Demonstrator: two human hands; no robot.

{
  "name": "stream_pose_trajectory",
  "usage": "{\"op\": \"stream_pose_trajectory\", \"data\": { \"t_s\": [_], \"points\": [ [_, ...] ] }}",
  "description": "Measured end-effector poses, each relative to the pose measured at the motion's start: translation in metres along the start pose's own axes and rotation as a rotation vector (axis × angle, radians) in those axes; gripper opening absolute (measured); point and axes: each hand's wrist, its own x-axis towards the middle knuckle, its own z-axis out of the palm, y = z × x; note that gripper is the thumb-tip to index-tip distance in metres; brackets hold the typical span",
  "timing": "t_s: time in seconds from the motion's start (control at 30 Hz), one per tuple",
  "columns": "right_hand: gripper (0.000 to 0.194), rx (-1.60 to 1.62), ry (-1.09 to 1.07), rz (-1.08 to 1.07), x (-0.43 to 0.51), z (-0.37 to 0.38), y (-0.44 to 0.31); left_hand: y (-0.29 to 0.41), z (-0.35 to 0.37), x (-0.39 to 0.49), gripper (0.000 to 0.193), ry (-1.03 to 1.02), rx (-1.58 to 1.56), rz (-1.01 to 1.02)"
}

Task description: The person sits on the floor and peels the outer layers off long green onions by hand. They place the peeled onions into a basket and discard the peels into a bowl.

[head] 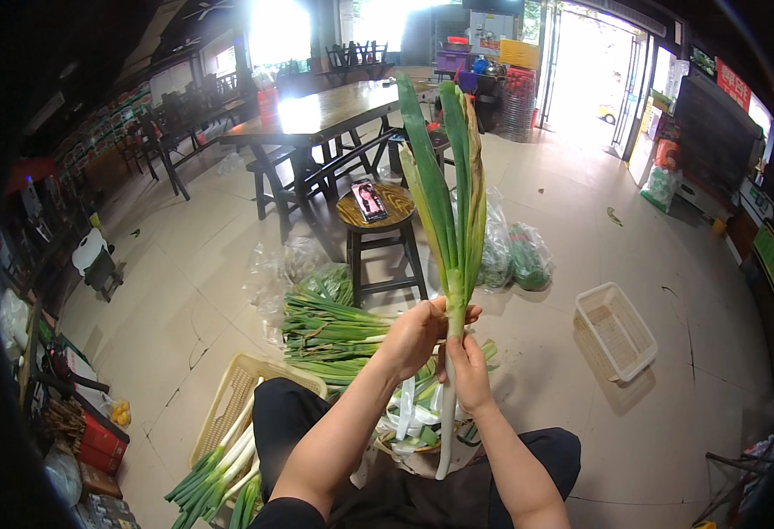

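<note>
A large leek-like green onion [451,284] stands nearly upright in front of me, its white stalk down and its green leaves up; one leaf edge is yellow-brown and withered. My left hand [423,327] grips it just under the spot where the leaves fan out. Right below, my right hand [467,370] holds the white stalk. Behind the hands a pile of green onions [334,330] lies on the floor. A basket lined with a white plastic bag [408,410] sits between my knees with leaf scraps in it. More green onions [228,463] with white stalks rest across a cream plastic basket [218,403] at my left.
A round wooden stool [393,208] bears a phone [368,200]. Behind it stands a long wooden table [334,109]. Bagged greens [528,258] lie on the floor beyond the hands. A white plastic basket [615,330] is on the floor at the right. An open doorway [585,73] is at the back.
</note>
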Motion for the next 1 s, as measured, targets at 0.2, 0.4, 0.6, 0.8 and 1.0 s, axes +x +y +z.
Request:
{"op": "stream_pose_trajectory", "data": {
  "t_s": [0.2,0.4,0.6,0.8,1.0],
  "points": [
    [0.02,0.1,0.03,0.08,0.0,0.005,0.003,-0.02,0.004,-0.004,0.037,0.215,0.627,0.222],
    [0.021,0.015,0.119,0.01,-0.004,0.006,0.004,-0.03,0.016,-0.008,0.039,0.369,0.713,0.488],
    [0.024,0.223,0.057,-0.007,-0.008,0.011,-0.003,-0.022,0.019,-0.001,0.034,0.338,0.502,0.375],
    [0.036,0.499,-0.129,0.148,-0.01,0.002,-0.008,-0.006,0.01,-0.005,0.049,0.191,0.193,0.102],
    [0.041,0.483,-0.008,0.124,-0.003,0.001,0.001,-0.017,0.021,-0.012,0.043,0.222,0.562,0.277]
  ]
}}
